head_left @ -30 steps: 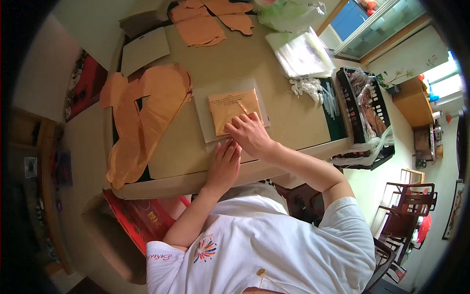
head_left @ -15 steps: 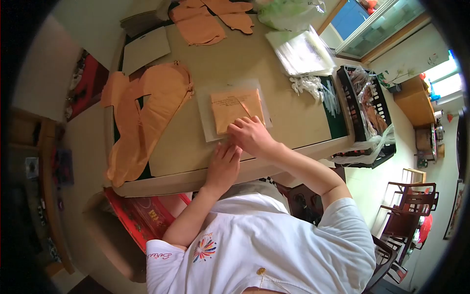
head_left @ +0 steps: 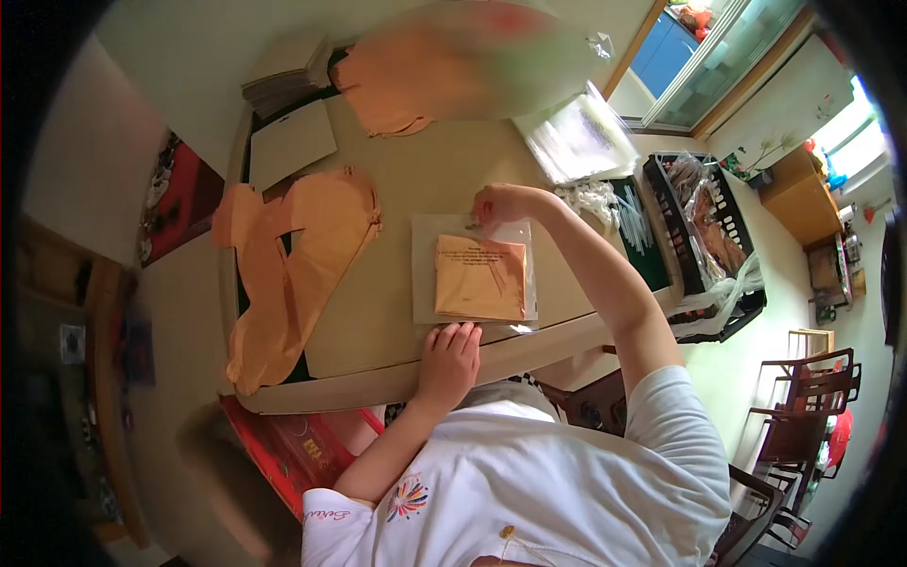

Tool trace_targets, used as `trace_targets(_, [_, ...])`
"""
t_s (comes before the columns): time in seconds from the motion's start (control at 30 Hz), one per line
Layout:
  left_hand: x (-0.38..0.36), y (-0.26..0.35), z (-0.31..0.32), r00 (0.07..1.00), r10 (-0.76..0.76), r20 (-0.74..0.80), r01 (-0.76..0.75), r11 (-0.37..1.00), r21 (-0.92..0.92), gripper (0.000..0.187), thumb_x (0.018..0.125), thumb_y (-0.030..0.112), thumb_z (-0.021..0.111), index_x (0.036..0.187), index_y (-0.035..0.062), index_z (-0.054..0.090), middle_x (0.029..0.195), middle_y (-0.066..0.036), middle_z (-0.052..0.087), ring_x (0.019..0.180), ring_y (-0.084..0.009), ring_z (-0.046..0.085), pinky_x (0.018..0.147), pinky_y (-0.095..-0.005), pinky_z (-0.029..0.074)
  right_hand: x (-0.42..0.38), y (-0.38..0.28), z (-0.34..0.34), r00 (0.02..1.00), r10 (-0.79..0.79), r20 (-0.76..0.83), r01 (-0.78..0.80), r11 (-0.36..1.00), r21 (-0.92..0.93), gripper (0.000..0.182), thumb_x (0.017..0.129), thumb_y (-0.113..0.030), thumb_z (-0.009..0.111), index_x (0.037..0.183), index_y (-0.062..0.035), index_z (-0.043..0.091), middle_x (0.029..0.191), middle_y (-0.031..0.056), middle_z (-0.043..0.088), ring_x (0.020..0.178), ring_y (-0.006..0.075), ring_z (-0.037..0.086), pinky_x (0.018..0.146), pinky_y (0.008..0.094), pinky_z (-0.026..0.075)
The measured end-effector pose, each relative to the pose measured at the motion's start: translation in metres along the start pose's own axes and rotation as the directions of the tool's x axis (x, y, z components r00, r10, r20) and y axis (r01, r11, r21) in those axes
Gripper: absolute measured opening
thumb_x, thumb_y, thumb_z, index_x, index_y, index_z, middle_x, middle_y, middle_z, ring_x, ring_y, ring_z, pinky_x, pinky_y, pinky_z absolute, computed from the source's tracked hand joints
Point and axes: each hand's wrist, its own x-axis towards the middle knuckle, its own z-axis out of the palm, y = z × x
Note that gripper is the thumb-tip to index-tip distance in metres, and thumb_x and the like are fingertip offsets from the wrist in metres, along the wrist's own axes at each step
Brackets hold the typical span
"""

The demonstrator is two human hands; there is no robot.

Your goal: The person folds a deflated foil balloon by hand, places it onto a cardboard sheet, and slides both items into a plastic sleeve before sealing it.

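Observation:
A clear plastic bag (head_left: 425,274) lies flat on the table in front of me, with a folded orange piece (head_left: 480,293) inside and dark print across its upper part. At the bag's top edge, my right hand (head_left: 501,205) is closed with its fingers curled downward; I cannot tell what is in them. My left hand (head_left: 452,359) lies on the table's near edge just below the bag, fingers laid out flat and holding nothing. To the left, flat orange pieces that look like deflated foil balloons (head_left: 312,246) are spread out.
A cardboard sheet (head_left: 293,142) lies back left, and more orange pieces (head_left: 378,90) are at the back beside a blurred patch. Back right are stacked clear bags (head_left: 581,137), white ribbon (head_left: 590,203) and clear sticks (head_left: 635,222). A black crate (head_left: 675,217) stands at the right edge.
My right hand has moved from the bag's lower edge up to its top edge. My left hand has shifted slightly right, to the table edge. The folded orange piece now shows fully.

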Motion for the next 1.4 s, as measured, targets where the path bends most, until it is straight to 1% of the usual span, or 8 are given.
trace_targets(0.2, [0.005, -0.002, -0.003, 0.999, -0.010, 0.036, 0.011, 0.999, -0.039, 0.033, 0.082, 0.013, 0.062, 0.114, 0.0070, 0.060, 0.116, -0.007, 0.057, 0.110, -0.0240, 0.052, 0.095, -0.0428, 0.040, -0.002, 0.001, -0.006, 0.992, -0.084, -0.099, 0.089, 0.994, 0.055, 0.023, 0.074, -0.021, 0.069, 0.093, -0.0076, 0.071, 0.087, 0.0094, 0.070, 0.081, 0.0222, 0.066, 0.069, 0.0339, 0.051])
trace_targets(0.4, [0.005, -0.002, 0.000, 1.000, -0.018, 0.025, 0.019, 1.000, -0.017, 0.040, 0.082, 0.014, 0.062, 0.121, 0.0074, 0.058, 0.122, -0.007, 0.055, 0.116, -0.0230, 0.049, 0.101, -0.0434, 0.037, 0.032, 0.011, -0.014, 0.995, -0.042, 0.096, 0.044, 0.999, -0.022, 0.024, 0.080, -0.025, 0.068, 0.094, -0.0052, 0.067, 0.089, 0.0077, 0.068, 0.081, 0.0184, 0.063, 0.073, 0.0303, 0.049])
trace_targets(0.5, [0.004, -0.003, 0.002, 0.999, -0.023, 0.037, 0.023, 1.000, -0.011, 0.040, 0.082, 0.014, 0.062, 0.121, 0.0075, 0.057, 0.124, -0.007, 0.055, 0.116, -0.0230, 0.049, 0.101, -0.0435, 0.038, 0.035, -0.030, -0.016, 0.998, -0.028, 0.056, 0.026, 0.999, 0.037, 0.024, 0.081, -0.027, 0.065, 0.089, -0.0042, 0.066, 0.085, 0.0094, 0.067, 0.078, 0.0198, 0.062, 0.073, 0.0304, 0.049])
trace_targets(0.7, [0.004, -0.003, 0.000, 1.000, -0.025, 0.017, 0.025, 1.000, -0.019, 0.040, 0.082, 0.014, 0.063, 0.121, 0.0058, 0.057, 0.128, -0.009, 0.053, 0.121, -0.0245, 0.048, 0.103, -0.0450, 0.037, 0.040, -0.075, -0.005, 0.998, 0.013, 0.057, -0.013, 1.000, -0.006, 0.035, 0.078, -0.032, 0.065, 0.104, -0.0084, 0.061, 0.096, 0.0091, 0.063, 0.087, 0.0238, 0.059, 0.077, 0.0375, 0.048])
trace_targets(0.73, [0.004, -0.003, 0.001, 1.000, -0.029, 0.011, 0.029, 0.999, -0.023, 0.039, 0.083, 0.014, 0.062, 0.121, 0.0053, 0.057, 0.128, -0.010, 0.053, 0.121, -0.0249, 0.048, 0.104, -0.0456, 0.037, 0.040, -0.072, 0.004, 0.973, -0.111, -0.201, 0.087, 0.988, -0.124, 0.033, 0.076, -0.031, 0.065, 0.100, -0.0083, 0.060, 0.095, 0.0100, 0.062, 0.088, 0.0258, 0.059, 0.077, 0.0397, 0.047])
trace_targets(0.8, [0.004, -0.003, 0.001, 0.999, -0.037, -0.002, 0.037, 0.999, -0.035, 0.038, 0.085, 0.015, 0.061, 0.121, 0.0044, 0.057, 0.126, -0.011, 0.055, 0.121, -0.0256, 0.049, 0.105, -0.0469, 0.037, 0.033, -0.065, 0.031, 0.694, -0.400, -0.599, 0.169, 0.899, -0.404, 0.029, 0.073, -0.028, 0.066, 0.093, -0.0083, 0.058, 0.093, 0.0118, 0.060, 0.090, 0.0299, 0.059, 0.076, 0.0440, 0.045])
trace_targets(0.97, [-0.003, -0.007, 0.007, 1.000, -0.020, -0.012, 0.019, 0.998, -0.066, 0.039, 0.084, 0.013, 0.060, 0.121, 0.0029, 0.055, 0.127, -0.013, 0.053, 0.123, -0.0282, 0.047, 0.104, -0.0478, 0.037, -0.065, -0.103, 0.076, 0.854, -0.426, -0.298, 0.275, 0.857, -0.437, 0.028, 0.077, -0.028, 0.067, 0.098, -0.0139, 0.055, 0.093, 0.0072, 0.052, 0.098, 0.0254, 0.053, 0.082, 0.0400, 0.039])
trace_targets(1.4, [-0.002, -0.006, 0.004, 0.998, -0.030, -0.052, 0.026, 0.996, -0.090, 0.030, 0.082, 0.009, 0.062, 0.111, 0.0025, 0.062, 0.117, -0.014, 0.058, 0.114, -0.0318, 0.053, 0.100, -0.0488, 0.041, -0.105, -0.091, 0.110, 0.759, -0.302, -0.577, 0.103, 0.931, -0.351, 0.022, 0.077, -0.016, 0.065, 0.096, -0.0131, 0.054, 0.093, 0.0047, 0.053, 0.096, 0.0236, 0.053, 0.085, 0.0391, 0.038])
